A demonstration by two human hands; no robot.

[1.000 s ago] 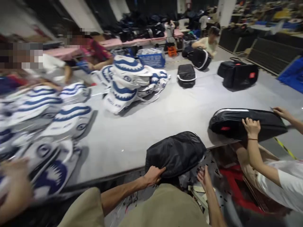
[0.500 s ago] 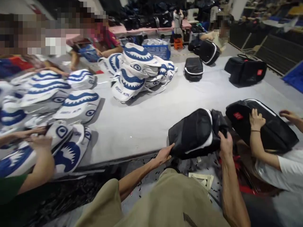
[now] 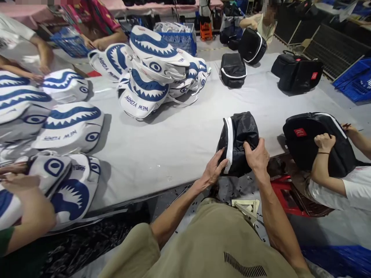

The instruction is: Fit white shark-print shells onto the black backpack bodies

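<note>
Between my two hands is a black backpack (image 3: 242, 129) with a white strip along its edge, held up at the near edge of the table. My left hand (image 3: 215, 169) grips its left side, the thumb near the lower end of the white strip. On the right side, my right hand (image 3: 257, 155) pinches the creased black fabric, thumb pressed in at the front. The backpack's underside and far side are hidden. Just right of it is a larger black backpack (image 3: 307, 135) with a red label, held by a co-worker's hands (image 3: 324, 142).
White backpacks (image 3: 145, 88) with blue shark patterns are piled mid-table, with more stacked at left (image 3: 71, 125). More black bags (image 3: 233, 70) sit farther back on the pale table (image 3: 174, 146). A co-worker's hand (image 3: 21, 181) works at lower left; a red stool (image 3: 286, 197) stands at right.
The black backpack in my hands has turned, its white strip now facing left. Both hands have shifted closer together on it. The view has tilted down and moved right slightly.
</note>
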